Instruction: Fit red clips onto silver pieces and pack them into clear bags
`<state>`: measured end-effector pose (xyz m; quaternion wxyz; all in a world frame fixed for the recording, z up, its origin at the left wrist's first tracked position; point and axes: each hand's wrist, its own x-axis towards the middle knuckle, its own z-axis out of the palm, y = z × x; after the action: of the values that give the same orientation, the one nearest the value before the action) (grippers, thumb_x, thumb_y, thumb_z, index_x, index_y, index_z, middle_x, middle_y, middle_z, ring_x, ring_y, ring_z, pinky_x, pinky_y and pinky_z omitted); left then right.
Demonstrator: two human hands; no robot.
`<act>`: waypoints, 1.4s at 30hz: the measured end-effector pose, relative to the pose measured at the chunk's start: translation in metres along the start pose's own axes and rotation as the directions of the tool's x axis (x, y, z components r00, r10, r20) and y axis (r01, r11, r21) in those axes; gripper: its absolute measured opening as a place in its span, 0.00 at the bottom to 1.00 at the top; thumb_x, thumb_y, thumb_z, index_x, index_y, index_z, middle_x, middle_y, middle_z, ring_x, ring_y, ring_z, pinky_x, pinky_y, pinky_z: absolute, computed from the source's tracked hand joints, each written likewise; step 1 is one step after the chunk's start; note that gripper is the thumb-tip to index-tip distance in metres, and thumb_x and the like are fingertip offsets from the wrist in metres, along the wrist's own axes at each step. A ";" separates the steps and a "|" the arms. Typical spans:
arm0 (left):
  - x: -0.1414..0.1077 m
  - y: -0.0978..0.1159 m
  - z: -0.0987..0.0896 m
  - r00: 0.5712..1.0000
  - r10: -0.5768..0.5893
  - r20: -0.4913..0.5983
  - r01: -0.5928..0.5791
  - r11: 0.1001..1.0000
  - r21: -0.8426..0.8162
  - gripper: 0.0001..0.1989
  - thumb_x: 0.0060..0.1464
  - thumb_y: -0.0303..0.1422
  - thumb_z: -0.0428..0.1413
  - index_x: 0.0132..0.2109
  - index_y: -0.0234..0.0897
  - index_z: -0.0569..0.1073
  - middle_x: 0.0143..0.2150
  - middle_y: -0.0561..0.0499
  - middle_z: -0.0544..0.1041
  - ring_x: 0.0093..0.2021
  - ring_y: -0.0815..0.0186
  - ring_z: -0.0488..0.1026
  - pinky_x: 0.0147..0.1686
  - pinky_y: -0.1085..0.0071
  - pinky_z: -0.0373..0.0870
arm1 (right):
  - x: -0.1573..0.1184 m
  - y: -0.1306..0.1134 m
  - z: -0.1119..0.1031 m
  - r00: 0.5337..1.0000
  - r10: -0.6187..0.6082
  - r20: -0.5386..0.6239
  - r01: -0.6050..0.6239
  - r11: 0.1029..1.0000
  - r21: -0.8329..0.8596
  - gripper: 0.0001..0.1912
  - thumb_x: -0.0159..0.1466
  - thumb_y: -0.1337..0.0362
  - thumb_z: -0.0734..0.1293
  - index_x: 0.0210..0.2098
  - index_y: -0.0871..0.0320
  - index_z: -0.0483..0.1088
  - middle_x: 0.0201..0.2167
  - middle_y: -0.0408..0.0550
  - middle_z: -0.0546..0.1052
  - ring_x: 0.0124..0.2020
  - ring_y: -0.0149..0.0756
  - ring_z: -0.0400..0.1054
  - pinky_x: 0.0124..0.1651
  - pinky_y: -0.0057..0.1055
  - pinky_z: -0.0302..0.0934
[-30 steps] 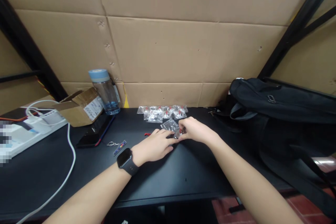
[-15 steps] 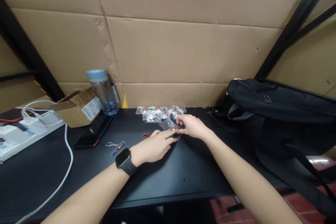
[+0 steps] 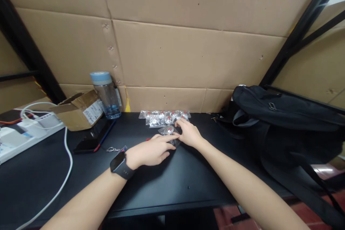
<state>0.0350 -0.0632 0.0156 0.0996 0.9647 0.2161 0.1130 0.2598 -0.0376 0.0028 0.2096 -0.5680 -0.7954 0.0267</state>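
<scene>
A small clear plastic packet point(image 3: 167, 130) with a red spot lies on the black table, partly under my fingers. My left hand point(image 3: 153, 150), a dark watch on its wrist, rests palm down with fingers spread, its fingertips on the packet's near part. At the packet's right side my right hand point(image 3: 188, 133) has its thumb and fingers bent close together; the packet's edge seems to be between them. Several similar packets point(image 3: 161, 118) lie in rows behind, near the cardboard wall. A bit of red shows just behind my left hand.
To the left are a keychain point(image 3: 113, 149), a dark phone point(image 3: 93, 138), an open cardboard box point(image 3: 78, 111), a water bottle point(image 3: 106, 97) and a white power strip point(image 3: 32, 133) with a cable. A black bag point(image 3: 283, 122) fills the right side.
Both hands have moved slightly left, and the packet with them. More of the packet and its red spot now shows. My left wrist now covers part of the keychain.
</scene>
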 end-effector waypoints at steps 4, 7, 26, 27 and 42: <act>-0.001 -0.006 -0.010 0.999 0.008 -0.040 -0.011 0.997 -0.073 0.13 0.60 0.30 0.54 0.50 0.44 0.77 0.64 0.49 0.70 0.58 0.57 0.72 0.59 0.61 0.66 | 0.002 0.004 -0.006 0.987 -0.152 0.053 0.145 0.983 0.115 0.15 0.62 0.57 0.72 0.46 0.54 0.68 0.47 0.48 0.73 0.43 0.38 0.68 0.38 0.29 0.59; 0.000 -0.012 -0.011 0.983 -0.094 -0.158 0.081 0.993 -0.089 0.16 0.56 0.24 0.52 0.51 0.42 0.71 0.53 0.47 0.73 0.48 0.61 0.75 0.50 0.66 0.71 | 0.005 0.015 -0.017 0.943 -0.313 0.113 0.267 0.914 0.304 0.11 0.68 0.56 0.66 0.45 0.56 0.70 0.43 0.48 0.74 0.40 0.35 0.68 0.45 0.31 0.62; 0.007 -0.028 -0.005 0.836 -0.422 -0.352 0.354 0.904 -0.241 0.04 0.57 0.32 0.58 0.34 0.40 0.76 0.34 0.53 0.81 0.34 0.63 0.77 0.38 0.69 0.68 | 0.012 0.033 -0.012 0.977 -0.173 0.128 0.073 0.825 0.560 0.10 0.62 0.58 0.70 0.35 0.59 0.77 0.34 0.47 0.79 0.34 0.34 0.71 0.39 0.29 0.63; 0.007 -0.029 -0.006 0.831 -0.434 -0.346 0.354 0.895 -0.272 0.04 0.58 0.32 0.58 0.34 0.39 0.76 0.34 0.53 0.81 0.33 0.64 0.76 0.38 0.70 0.68 | 0.012 0.032 -0.012 0.979 -0.144 0.144 0.031 0.806 0.592 0.10 0.62 0.58 0.70 0.34 0.59 0.77 0.32 0.46 0.79 0.33 0.34 0.71 0.38 0.29 0.63; 0.017 -0.018 0.009 0.777 -0.590 -0.220 0.558 0.807 -0.193 0.15 0.60 0.31 0.52 0.54 0.46 0.69 0.35 0.55 0.82 0.44 0.58 0.77 0.51 0.58 0.58 | 0.007 0.025 -0.003 0.967 -0.098 0.233 -0.069 0.786 0.614 0.23 0.58 0.69 0.68 0.53 0.54 0.71 0.27 0.40 0.77 0.27 0.30 0.69 0.33 0.25 0.60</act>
<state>0.0454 -0.0414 0.0055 0.1554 0.8203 0.5046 0.2196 0.2816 -0.0231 0.0003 0.2810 -0.4537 -0.7672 0.3559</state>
